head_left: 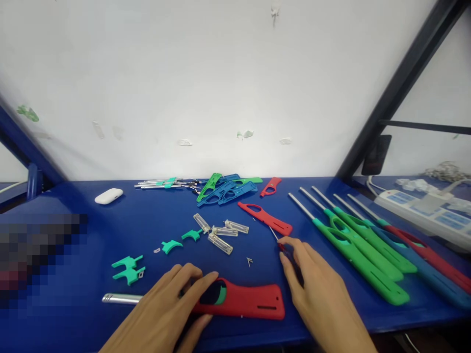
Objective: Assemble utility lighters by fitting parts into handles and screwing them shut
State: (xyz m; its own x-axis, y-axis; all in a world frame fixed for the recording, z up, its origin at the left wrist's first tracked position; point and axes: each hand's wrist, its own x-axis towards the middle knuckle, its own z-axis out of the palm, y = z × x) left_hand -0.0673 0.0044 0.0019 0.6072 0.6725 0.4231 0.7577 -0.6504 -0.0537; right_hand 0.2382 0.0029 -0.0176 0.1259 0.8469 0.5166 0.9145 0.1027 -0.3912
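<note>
A red long-nosed lighter (253,300) lies on the blue table in front of me, its silver tube pointing left. My left hand (165,306) is closed around it near the trigger opening, where a bit of green trigger shows. My right hand (322,289) pinches a small screwdriver (274,234) with a thin metal shaft; its handle is mostly hidden by the fingers. The shaft points away toward a loose red casing half (265,217). Between the hands and that casing sit small screws (249,261) and several clear fuel tanks (221,243).
Green triggers (128,270) lie at left. Toward the wall are silver tubes (160,185) with wires, blue and green casing halves (235,191) and a white case (109,196). Several assembled lighters (364,260) line the right, beside a power strip (415,211) and a phone (376,154).
</note>
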